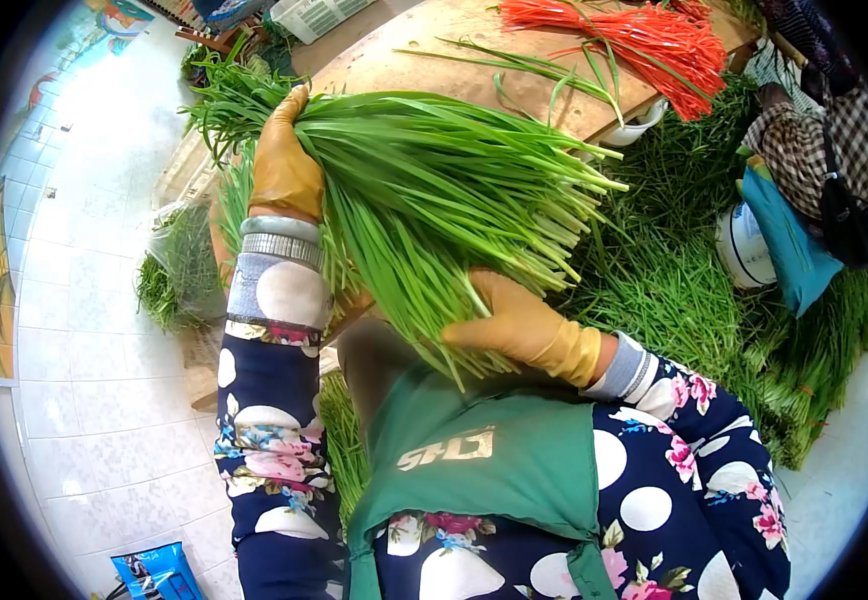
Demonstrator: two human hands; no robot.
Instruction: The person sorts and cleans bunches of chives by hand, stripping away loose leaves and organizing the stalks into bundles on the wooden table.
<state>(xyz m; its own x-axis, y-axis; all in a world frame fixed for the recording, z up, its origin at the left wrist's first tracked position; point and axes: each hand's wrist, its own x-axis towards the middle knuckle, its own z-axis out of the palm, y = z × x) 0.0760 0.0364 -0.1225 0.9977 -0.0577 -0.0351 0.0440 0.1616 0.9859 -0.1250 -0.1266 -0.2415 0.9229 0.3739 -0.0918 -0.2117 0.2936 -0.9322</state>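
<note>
A big fanned bunch of garlic chives (434, 170) lies across the middle of the view, pale cut ends toward the right, darker leaf tips at the upper left. My left hand (286, 160), in a tan glove, is closed around the bunch near the leaf tips. Also gloved, my right hand (519, 320) grips the lower stems near their pale ends, thumb and fingers curled about them. Under the bunch, a round wooden table (404, 60) shows in part. A few loose chives (554, 75) rest on it behind the bunch.
Orange-red ties (644, 45) lie on the table's far side. A large heap of chives (694, 270) covers the floor at right, beside a white bucket (744, 245) and a person's checkered sleeve (804, 140). A plastic bag of greens (184, 250) stands at left. A blue packet (157, 572) is at bottom left.
</note>
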